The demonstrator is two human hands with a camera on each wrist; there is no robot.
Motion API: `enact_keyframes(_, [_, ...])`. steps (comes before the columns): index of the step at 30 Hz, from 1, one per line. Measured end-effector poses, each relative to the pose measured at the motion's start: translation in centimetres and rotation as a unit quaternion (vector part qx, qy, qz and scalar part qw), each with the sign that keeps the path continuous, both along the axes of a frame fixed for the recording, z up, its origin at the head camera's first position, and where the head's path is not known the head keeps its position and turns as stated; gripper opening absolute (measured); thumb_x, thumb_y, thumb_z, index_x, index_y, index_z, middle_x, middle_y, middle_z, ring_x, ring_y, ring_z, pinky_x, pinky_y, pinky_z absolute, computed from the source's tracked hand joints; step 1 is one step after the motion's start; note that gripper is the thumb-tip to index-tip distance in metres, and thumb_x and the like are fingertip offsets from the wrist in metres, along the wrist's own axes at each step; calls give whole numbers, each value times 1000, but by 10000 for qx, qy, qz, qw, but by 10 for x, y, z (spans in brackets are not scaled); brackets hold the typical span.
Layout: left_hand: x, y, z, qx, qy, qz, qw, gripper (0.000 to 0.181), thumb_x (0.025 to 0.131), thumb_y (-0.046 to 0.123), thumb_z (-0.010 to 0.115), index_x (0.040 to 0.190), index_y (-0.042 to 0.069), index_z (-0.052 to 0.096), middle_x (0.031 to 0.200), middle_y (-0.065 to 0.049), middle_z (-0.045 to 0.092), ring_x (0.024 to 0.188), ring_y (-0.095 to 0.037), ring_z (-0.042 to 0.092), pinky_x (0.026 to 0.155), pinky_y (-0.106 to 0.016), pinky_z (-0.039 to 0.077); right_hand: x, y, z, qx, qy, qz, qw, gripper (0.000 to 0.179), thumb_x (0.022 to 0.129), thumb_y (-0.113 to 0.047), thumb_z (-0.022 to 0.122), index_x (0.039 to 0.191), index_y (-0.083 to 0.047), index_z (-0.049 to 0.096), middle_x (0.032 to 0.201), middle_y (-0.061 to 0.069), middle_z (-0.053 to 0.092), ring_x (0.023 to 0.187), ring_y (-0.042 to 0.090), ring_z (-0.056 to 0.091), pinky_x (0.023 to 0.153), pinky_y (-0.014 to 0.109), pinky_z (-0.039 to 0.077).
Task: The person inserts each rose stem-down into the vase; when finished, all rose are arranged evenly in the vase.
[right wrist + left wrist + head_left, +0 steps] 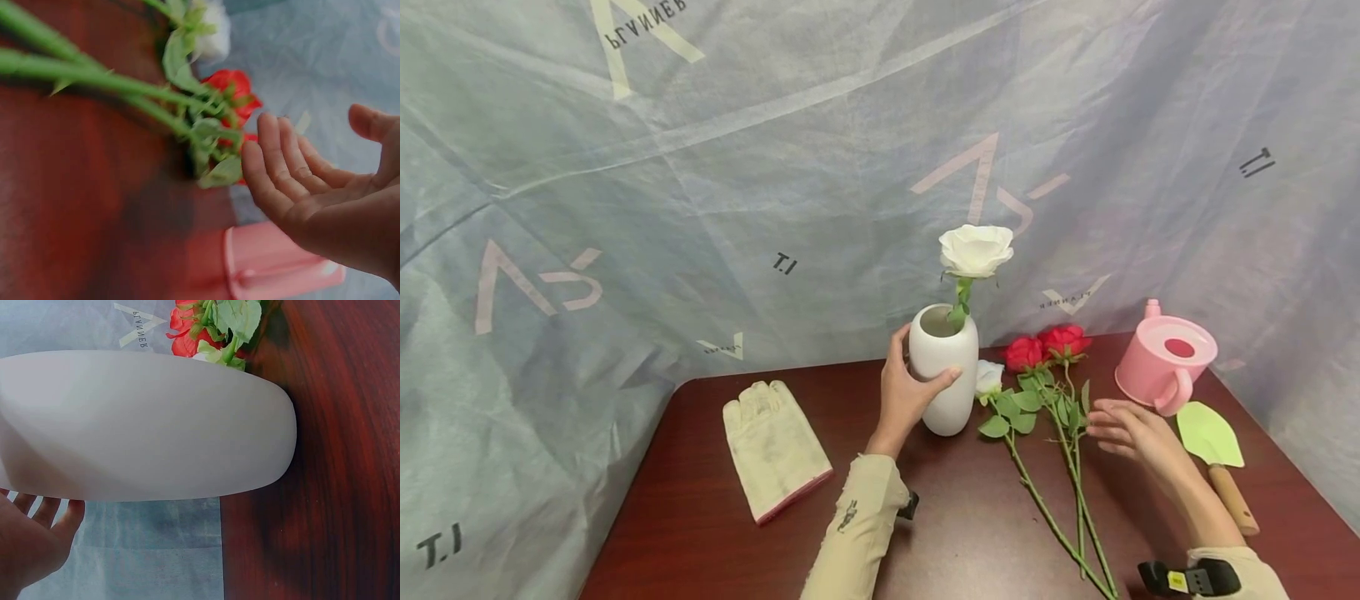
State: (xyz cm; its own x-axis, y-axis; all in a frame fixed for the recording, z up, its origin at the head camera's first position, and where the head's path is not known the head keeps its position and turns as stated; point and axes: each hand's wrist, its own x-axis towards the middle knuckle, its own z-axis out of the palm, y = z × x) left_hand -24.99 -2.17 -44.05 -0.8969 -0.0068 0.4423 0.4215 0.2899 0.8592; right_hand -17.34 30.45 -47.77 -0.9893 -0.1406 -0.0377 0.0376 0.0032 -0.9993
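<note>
A white vase (950,383) stands upright on the table, with one white rose (976,250) standing in its mouth. My left hand (912,398) holds the vase from its left side, thumb across the front and fingers round the far side. In the left wrist view the vase (150,425) fills much of the frame, with the left hand (37,540) at its edge. Beside the lying roses, my right hand (1138,437) hovers with relaxed fingers and holds nothing. Two red roses (1064,340) and a second white rose (989,377) lie on the table between the hands.
At the back right stands a pink watering can (1157,367). A trowel with a green blade (1212,433) and wooden handle lies at the right, near the right forearm. Pale work gloves (777,450) lie at the left of the brown table (670,533). Grey cloth (820,183) hangs behind.
</note>
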Motion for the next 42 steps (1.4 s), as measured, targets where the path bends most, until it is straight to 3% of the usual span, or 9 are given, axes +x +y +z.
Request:
enact_keyframes(3, [0,0,0,0,6,19,10000,83,67,38,83,135,28,39,126,9,50,104,-12,53,84,-32,47,5,5,-9,551,-617,-77,9965,37,102,-27,39,121,3,48,98,3,67,88,14,65,75,34,53])
enact_keyframes(6, [0,-1,0,0,8,30,10000,83,67,37,83,135,27,39,126,9,49,104,-11,53,84,-33,47,9,6,-18,786,-1142,-12,9903,56,101,-28,40,128,20,32,104,16,65,89,17,65,77,38,52])
enact_keyframes(9, [0,-1,0,15,-10,17,10000,83,67,37,83,136,27,38,127,9,49,105,-10,52,85,-32,47,11,6,-26,809,-1332,169,9876,55,101,-25,38,130,21,29,110,22,62,94,20,64,79,38,51])
enact_keyframes(15, [-1,0,-1,57,20,-57,10000,82,68,37,82,136,29,38,127,8,49,106,-16,53,85,-34,47,9,2,-35,617,-1296,231,9894,50,102,-20,37,129,22,31,114,27,58,98,24,63,80,39,51])
enact_keyframes(21, [-1,0,-1,34,-37,-35,10000,82,68,39,82,136,29,37,126,9,49,106,-13,52,85,-32,46,6,0,-41,491,-1402,204,9887,51,102,-19,37,132,22,28,115,23,58,96,19,63,81,37,51])
enact_keyframes(26, [0,0,-1,-4,-82,-24,10000,84,68,39,82,137,27,37,126,9,49,107,-9,51,86,-31,46,5,1,-43,475,-1303,219,9901,43,100,-17,44,125,16,43,107,10,63,87,14,61,73,33,52])
enact_keyframes(33, [0,0,0,19,-86,-72,9999,82,68,39,82,137,30,37,125,9,49,106,-10,52,85,-32,46,6,4,-44,204,-1177,103,9928,20,97,-18,51,106,-5,63,98,-8,62,82,10,57,70,29,51])
enact_keyframes(39, [0,-1,0,21,-129,-72,9999,82,68,39,82,136,29,37,125,11,49,105,-7,51,85,-30,46,10,3,-46,-323,-245,-7,9992,15,96,-7,50,97,5,59,92,0,64,85,13,64,72,29,53])
enact_keyframes(42, [0,-1,0,12,-142,-82,9999,82,69,40,81,137,29,37,125,11,49,106,-6,51,85,-30,46,11,3,-42,-633,211,75,9977,11,96,-2,48,94,3,57,90,3,63,83,17,66,72,30,53])
